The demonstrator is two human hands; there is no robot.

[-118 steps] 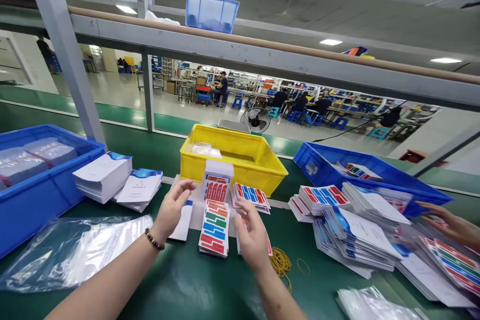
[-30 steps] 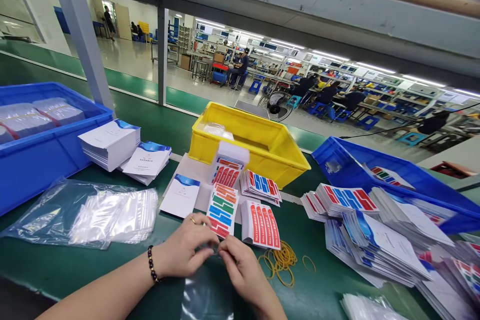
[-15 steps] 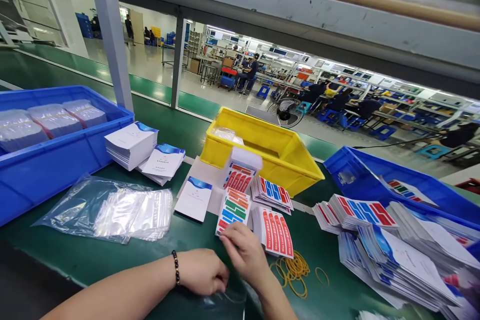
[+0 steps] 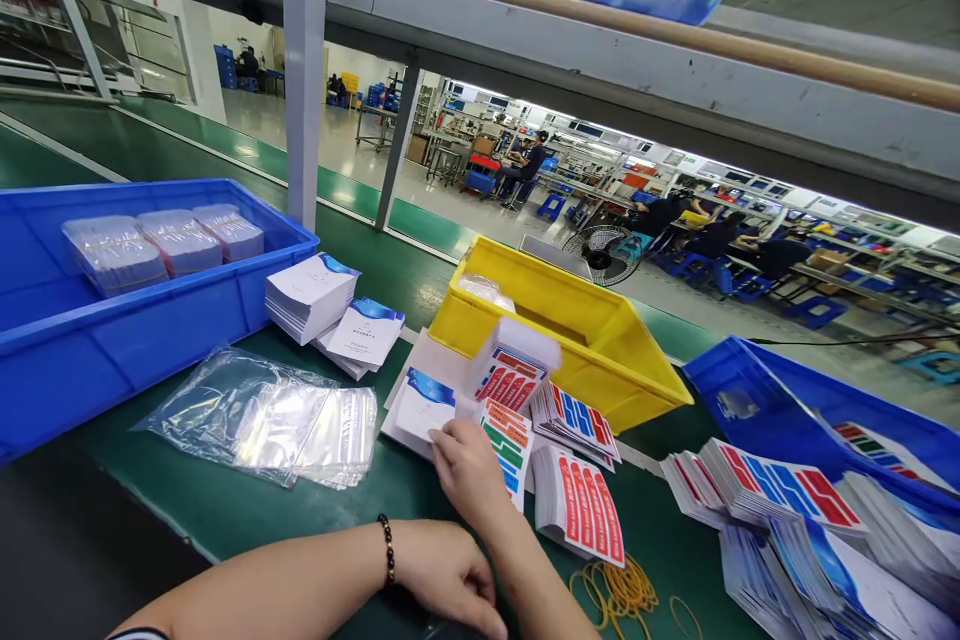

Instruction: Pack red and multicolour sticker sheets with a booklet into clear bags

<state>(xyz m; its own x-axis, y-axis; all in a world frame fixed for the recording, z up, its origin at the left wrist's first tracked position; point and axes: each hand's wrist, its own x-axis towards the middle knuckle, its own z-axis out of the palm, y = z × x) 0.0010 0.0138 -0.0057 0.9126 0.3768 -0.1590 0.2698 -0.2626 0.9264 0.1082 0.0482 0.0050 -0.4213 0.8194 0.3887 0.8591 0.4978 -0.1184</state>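
Note:
My right hand has its fingertips pinched at the lower right corner of a white booklet with a blue top. Just right of that hand lies a sticker sheet in orange, green and blue. Below it my left hand, with a beaded bracelet at the wrist, is low over the green bench, fingers curled. Some clear film shows faintly under it, and what its fingers hold is hidden. Close by are a stack of red label sheets, a stack of red and blue sticker sheets and a taller label stack.
Clear zip bags lie left of the hands, with booklet stacks behind. A blue bin, a yellow bin and another blue bin line the bench. Rubber bands and more booklets are at right.
My right hand has moved from the multicoloured sticker sheet up and left to the booklet. My left hand stays low, fingers curled. The whole view has shifted, so the bench things appear farther right.

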